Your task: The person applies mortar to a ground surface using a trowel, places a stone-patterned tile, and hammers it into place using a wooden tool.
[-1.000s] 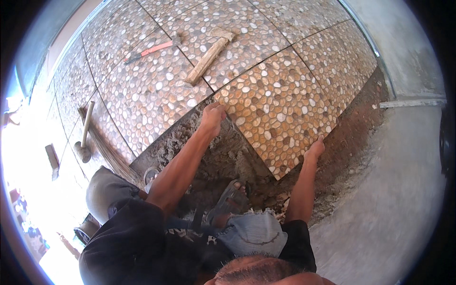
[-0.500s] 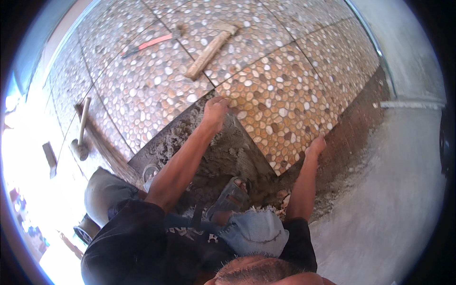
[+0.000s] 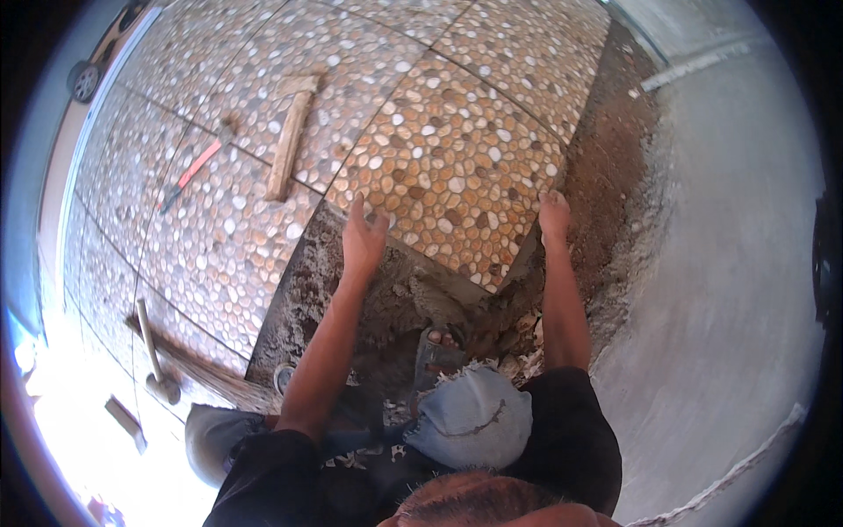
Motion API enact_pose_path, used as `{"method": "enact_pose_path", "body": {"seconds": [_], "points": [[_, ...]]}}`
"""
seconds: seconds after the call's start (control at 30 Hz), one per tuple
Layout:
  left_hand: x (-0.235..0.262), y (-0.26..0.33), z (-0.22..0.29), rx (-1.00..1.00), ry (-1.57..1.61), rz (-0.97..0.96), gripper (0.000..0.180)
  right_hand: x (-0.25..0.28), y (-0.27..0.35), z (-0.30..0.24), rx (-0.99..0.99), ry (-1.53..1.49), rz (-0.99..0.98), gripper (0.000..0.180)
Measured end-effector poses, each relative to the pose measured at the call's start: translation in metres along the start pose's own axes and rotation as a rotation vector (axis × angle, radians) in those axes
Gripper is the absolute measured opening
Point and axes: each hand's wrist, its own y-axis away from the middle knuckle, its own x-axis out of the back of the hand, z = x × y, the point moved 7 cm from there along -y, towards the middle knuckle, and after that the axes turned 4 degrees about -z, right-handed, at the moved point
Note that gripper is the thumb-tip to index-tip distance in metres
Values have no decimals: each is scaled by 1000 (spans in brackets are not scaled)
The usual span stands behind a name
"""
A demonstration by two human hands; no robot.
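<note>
A square floor tile [image 3: 457,167] with a brown, orange and white pebble pattern lies in front of me, beside laid tiles of the same pattern. At its near-left edge is my left hand [image 3: 363,241], thumb and forefinger apart, fingertips by the rim. My right hand [image 3: 554,217] has its fingers curled at the tile's right edge; their undersides are hidden. Wet grey mortar [image 3: 386,294] spreads below the near edge, between my arms.
On the laid tiles lie a wooden-handled hammer [image 3: 290,145] and a red-handled tool [image 3: 200,162]. A mallet [image 3: 154,356] and a wooden plank [image 3: 198,360] are at left. Brown soil [image 3: 606,176] runs along the grey wall [image 3: 702,237]. My sandalled foot [image 3: 437,351] is by the mortar.
The view has turned, so the tiles and tools sit lower and further left. My left hand's fingers have spread at the tile's edge; my right hand stays at the right edge.
</note>
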Motion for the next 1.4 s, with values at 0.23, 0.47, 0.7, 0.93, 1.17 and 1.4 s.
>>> {"method": "enact_pose_path", "body": {"seconds": [0.23, 0.47, 0.7, 0.93, 1.17, 1.4], "points": [[-22, -14, 12, -381, -813, -73, 71, -34, 31, -55, 588, 590, -51, 62], [-14, -36, 7, -320, -894, -242, 68, -72, 35, -46, 526, 745, -243, 70], [-11, -37, 0, -355, -848, -271, 84, -78, 38, -40, 522, 715, -248, 68], [-11, -38, -5, -391, -845, -268, 87, -79, 37, -43, 488, 807, -273, 67], [-13, -39, 2, -392, -803, -273, 86, -78, 30, -38, 608, 692, -176, 66], [-12, -40, -4, -455, -793, -269, 84, -83, 23, -29, 558, 823, -239, 67]]}}
